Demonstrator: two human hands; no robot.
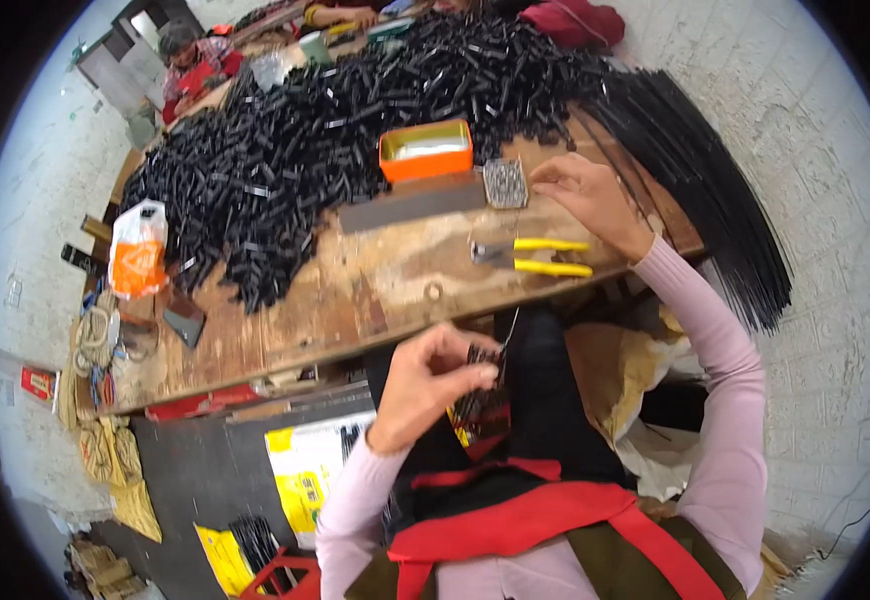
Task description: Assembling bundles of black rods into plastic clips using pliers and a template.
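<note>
Observed from where I stand: the seated person's left hand (433,375) is over the lap, just in front of the bench edge. Forearm rises from below, wrist slightly bent, back of hand toward the left. Grip: thumb and forefinger pinch a small dark piece (485,357), its surface uneven; finer detail is blurred. A thin pale strand (512,326) stands up beside it, tilted a little to the right; whether it is fixed to the piece, I cannot tell

Right hand (587,200): arm swung wide to the right and forward, elbow bent, hand raised above the bench (375,265). Wrist turned inward, fingers curled, thumb and fingertips drawn close together, pointing left. Fingertips are just beside a small tray of metal bits (506,184); contact with it is unclear. Whether anything is pinched there, I cannot tell

Surroundings: yellow-handled pliers (553,267) lie on the bench between the two hands, handles toward the right. An orange box (425,163) sits beyond, left of the tray; a flat grey strip (395,212) lies in front of the box. A large heap of black pieces (265,150) covers the far side, with long black rods (720,195) fanned over the right end
</note>
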